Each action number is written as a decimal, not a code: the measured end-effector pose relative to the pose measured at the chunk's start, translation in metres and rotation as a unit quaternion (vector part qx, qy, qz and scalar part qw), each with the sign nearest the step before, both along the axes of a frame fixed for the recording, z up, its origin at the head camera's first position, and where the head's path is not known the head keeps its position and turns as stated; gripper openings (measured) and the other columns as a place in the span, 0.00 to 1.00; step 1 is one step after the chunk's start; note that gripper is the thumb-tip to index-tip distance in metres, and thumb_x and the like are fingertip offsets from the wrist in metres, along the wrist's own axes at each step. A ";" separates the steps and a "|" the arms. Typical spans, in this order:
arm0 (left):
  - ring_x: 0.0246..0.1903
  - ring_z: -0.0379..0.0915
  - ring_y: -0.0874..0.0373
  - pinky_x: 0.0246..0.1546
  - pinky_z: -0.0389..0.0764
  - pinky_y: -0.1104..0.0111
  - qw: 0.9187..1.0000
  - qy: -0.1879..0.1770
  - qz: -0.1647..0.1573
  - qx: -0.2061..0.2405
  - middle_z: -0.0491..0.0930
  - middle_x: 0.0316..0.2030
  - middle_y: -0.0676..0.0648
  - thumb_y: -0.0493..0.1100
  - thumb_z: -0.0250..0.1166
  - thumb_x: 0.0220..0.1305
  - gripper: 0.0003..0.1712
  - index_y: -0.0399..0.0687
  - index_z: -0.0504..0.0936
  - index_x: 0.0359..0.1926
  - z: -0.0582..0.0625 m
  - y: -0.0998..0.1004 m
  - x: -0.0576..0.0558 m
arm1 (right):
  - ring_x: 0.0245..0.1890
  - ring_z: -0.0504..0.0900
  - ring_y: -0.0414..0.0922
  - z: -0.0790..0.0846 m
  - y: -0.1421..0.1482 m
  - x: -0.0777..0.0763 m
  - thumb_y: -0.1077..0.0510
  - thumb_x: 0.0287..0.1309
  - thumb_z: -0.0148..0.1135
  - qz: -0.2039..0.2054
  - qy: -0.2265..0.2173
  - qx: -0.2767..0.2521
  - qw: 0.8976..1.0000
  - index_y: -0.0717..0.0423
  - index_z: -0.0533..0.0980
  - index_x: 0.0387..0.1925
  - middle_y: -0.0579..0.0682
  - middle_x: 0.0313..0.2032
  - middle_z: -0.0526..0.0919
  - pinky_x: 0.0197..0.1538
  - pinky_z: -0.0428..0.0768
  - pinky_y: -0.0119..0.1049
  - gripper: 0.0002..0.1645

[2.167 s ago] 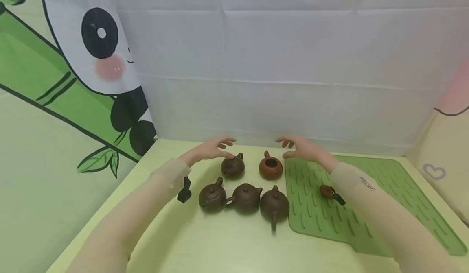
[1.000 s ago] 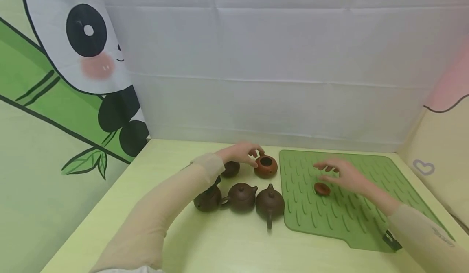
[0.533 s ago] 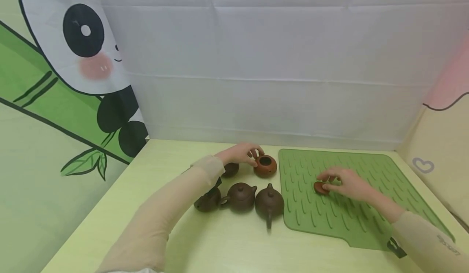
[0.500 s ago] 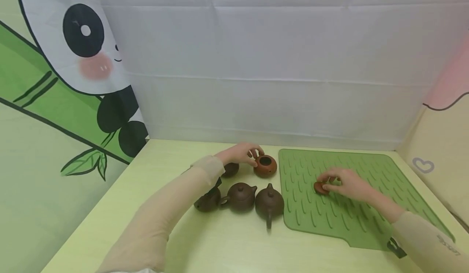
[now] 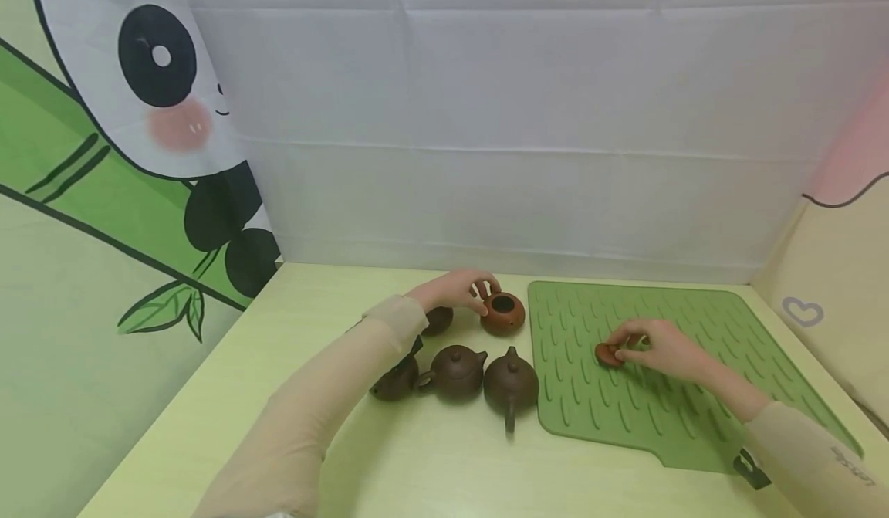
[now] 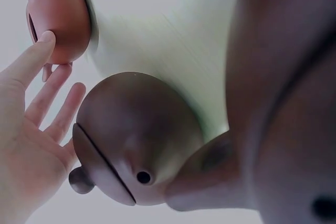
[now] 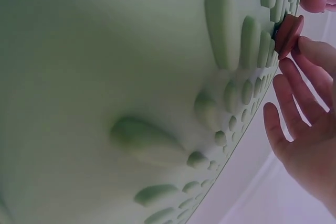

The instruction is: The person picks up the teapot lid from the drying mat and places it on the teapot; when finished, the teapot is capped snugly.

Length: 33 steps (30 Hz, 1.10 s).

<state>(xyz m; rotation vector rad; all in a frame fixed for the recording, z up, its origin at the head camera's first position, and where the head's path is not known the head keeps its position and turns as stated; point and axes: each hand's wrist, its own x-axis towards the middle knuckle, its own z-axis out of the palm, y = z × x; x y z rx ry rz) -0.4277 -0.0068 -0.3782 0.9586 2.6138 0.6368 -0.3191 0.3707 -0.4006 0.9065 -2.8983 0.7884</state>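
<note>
My left hand (image 5: 453, 290) holds the side of a lidless reddish-brown clay teapot (image 5: 510, 323), thumb near its opening. The left wrist view shows the thumb on this teapot (image 6: 68, 24) and a fingertip close by its handle, the other fingers spread. On the green ridged mat, my right hand (image 5: 660, 348) pinches the edge of a reddish-brown teapot lid (image 5: 606, 355) between thumb and forefinger. The lid (image 7: 289, 34) sits low over the mat in the right wrist view. Beneath my left wrist, a dark brown teapot (image 5: 438, 322) is partly hidden.
Three more dark brown teapots stand in a front row: one (image 5: 394, 383) partly behind my left sleeve, one (image 5: 456, 375) in the middle and one (image 5: 512, 387) beside the green mat (image 5: 576, 402). A white cloth (image 5: 514, 209) hangs behind the pale yellow table (image 5: 430, 464).
My left hand has moved right, from the dark teapot to the reddish one. My right hand has moved from beside the reddish teapot to the lid and taken its edge. The head view has shifted slightly.
</note>
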 end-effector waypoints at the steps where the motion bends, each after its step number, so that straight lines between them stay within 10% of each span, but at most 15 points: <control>1: 0.54 0.78 0.46 0.57 0.77 0.59 1.000 0.000 0.000 0.001 0.82 0.51 0.43 0.41 0.70 0.62 0.26 0.52 0.76 0.60 0.000 0.000 0.000 | 0.35 0.80 0.31 0.000 0.000 0.000 0.60 0.57 0.69 0.001 -0.001 -0.003 1.000 0.51 0.84 0.41 0.43 0.37 0.87 0.42 0.81 0.35 0.09; 33: 0.49 0.81 0.50 0.53 0.80 0.62 1.000 -0.007 0.002 0.011 0.83 0.50 0.44 0.40 0.71 0.60 0.26 0.52 0.77 0.60 0.001 0.002 -0.001 | 0.37 0.81 0.34 0.010 -0.031 -0.013 0.54 0.59 0.69 -0.030 0.037 -0.009 0.999 0.47 0.85 0.41 0.37 0.33 0.86 0.48 0.80 0.48 0.08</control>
